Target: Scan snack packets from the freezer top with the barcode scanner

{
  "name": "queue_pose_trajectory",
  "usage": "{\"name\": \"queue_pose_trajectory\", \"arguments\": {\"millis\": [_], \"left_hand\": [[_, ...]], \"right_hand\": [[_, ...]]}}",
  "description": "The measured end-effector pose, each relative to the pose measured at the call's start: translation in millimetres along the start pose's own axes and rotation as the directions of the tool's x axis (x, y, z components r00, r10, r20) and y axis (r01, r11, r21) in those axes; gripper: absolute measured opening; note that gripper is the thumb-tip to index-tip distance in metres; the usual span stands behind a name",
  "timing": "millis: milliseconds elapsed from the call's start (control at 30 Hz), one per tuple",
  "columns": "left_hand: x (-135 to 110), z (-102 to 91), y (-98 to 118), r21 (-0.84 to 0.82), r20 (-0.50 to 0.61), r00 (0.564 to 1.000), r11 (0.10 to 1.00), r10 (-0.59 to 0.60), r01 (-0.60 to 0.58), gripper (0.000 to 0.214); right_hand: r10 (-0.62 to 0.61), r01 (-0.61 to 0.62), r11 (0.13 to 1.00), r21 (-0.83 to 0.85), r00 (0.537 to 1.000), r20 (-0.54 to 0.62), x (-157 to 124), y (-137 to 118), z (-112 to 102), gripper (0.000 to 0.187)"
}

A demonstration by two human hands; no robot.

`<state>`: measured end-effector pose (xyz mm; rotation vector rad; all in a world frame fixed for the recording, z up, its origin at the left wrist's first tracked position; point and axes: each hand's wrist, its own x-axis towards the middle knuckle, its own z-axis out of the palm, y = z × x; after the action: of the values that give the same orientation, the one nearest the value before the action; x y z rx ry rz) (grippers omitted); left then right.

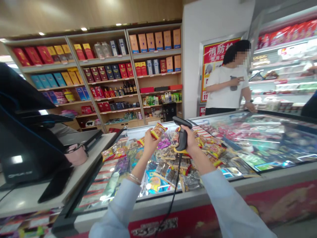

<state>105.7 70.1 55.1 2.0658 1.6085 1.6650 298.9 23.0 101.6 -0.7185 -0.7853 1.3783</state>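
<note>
My left hand (pixel 150 142) is closed on a small yellow and red snack packet (pixel 158 131), held up above the glass-topped freezer (pixel 99 188). My right hand (pixel 190 140) grips a black and yellow barcode scanner (pixel 182 137) by its handle, its head pointing up and to the left. From the handle a dark cable (pixel 176 185) runs down toward me. Below both hands lies a spread of packaged snacks (pixel 170 165), in yellow, brown, purple and blue wrappers. Several more yellow and red packets (pixel 115 152) lie at the left of the spread.
A counter on the left bears a pink cup (pixel 76 154), a dark phone-like slab (pixel 56 185) and a black checkout terminal (pixel 27 138). Across the freezer stands a person in a white shirt (pixel 224 87). Shelves of boxed goods (pixel 109 72) line the back wall.
</note>
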Motion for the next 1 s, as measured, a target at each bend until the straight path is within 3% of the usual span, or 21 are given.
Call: {"name": "queue_pose_trajectory", "arguments": {"millis": [67,167,267,400,667,900,1000], "left_hand": [[-4,26.8,18,-0.028,0.057,0.998,0.999,-0.028,0.029,0.059],[-23,61.7,27,-0.046,0.169,0.983,0.996,-0.068,0.077,0.06],[-43,83.8,20,-0.043,0.286,0.951,0.989,-0.121,0.139,0.048],[-50,94.2,6,-0.068,0.318,0.93,0.974,-0.185,0.217,0.042],[-44,99.3,-7,-0.04,0.498,0.862,0.99,-0.098,0.136,0.054],[-38,104.0,-11,0.019,0.473,0.874,0.994,-0.106,0.11,0.053],[-30,105.1,-8,0.062,0.51,0.851,0.992,-0.124,0.108,0.055]], "right_hand": [[-0.008,0.007,1.0,-0.021,0.999,-0.046,2,-20,-29,0.029],[-0.017,0.018,1.0,0.01,0.992,-0.121,3,-30,-74,0.029],[0.003,0.001,1.0,0.017,0.974,-0.228,1,-17,-115,0.027],[0.069,-0.067,0.998,0.019,0.941,-0.331,-1,13,-147,0.026],[0.071,-0.076,0.997,-0.004,0.943,-0.325,4,30,-154,0.02],[0.102,-0.127,0.991,-0.041,0.916,-0.388,8,32,-154,0.021],[0.093,-0.128,0.99,-0.062,0.914,-0.395,10,32,-151,0.02]]}}
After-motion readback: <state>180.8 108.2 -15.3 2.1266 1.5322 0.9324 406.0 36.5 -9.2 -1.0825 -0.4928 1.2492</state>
